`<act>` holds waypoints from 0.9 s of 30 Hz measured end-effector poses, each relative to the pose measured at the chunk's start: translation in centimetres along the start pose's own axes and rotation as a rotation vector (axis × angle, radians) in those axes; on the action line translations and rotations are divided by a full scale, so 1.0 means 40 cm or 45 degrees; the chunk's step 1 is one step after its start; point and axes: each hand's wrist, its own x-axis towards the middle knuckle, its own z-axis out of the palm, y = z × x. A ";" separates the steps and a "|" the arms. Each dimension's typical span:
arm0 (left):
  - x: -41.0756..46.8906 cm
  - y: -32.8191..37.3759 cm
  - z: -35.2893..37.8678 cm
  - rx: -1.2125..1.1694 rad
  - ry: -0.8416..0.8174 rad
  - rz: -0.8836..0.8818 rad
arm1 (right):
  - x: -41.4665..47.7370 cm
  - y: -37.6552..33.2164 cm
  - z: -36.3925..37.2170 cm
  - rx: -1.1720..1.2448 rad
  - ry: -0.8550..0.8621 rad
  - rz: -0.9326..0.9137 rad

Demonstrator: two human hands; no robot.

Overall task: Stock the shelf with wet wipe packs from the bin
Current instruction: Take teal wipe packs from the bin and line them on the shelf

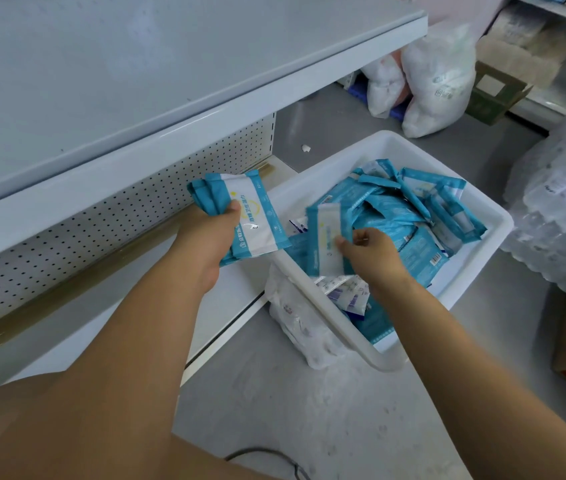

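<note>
Just left of the white bin (496, 220), the left hand (212, 233) grips a small stack of wet wipe packs (250, 216), held before the perforated back panel (101, 233) of the shelf (136, 81). Each pack is flat, soft plastic, teal-blue at the edges with a white printed middle. Over the bin, the right hand (371, 251) pinches a single pack (328, 240) upright between thumb and fingers. More such packs lie as a jumbled pile (409, 216) inside the bin, which sits on the grey floor (309, 410).
</note>
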 end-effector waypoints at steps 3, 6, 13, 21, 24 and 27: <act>-0.006 0.000 0.006 -0.017 -0.073 -0.012 | -0.041 -0.027 -0.020 0.325 0.043 -0.122; -0.021 0.003 0.018 0.008 -0.204 -0.034 | -0.082 -0.075 -0.031 0.558 -0.136 -0.200; -0.087 0.047 0.053 -0.113 -0.476 -0.040 | -0.137 -0.116 0.009 0.261 -0.141 -0.361; -0.186 0.134 -0.038 -0.028 -0.491 0.038 | -0.196 -0.225 -0.027 0.486 -0.365 -0.335; -0.239 0.190 -0.097 0.109 -0.487 0.117 | -0.218 -0.303 -0.043 0.396 -0.335 -0.510; -0.295 0.247 -0.155 0.278 -0.468 0.246 | -0.247 -0.391 -0.037 0.258 -0.550 -0.604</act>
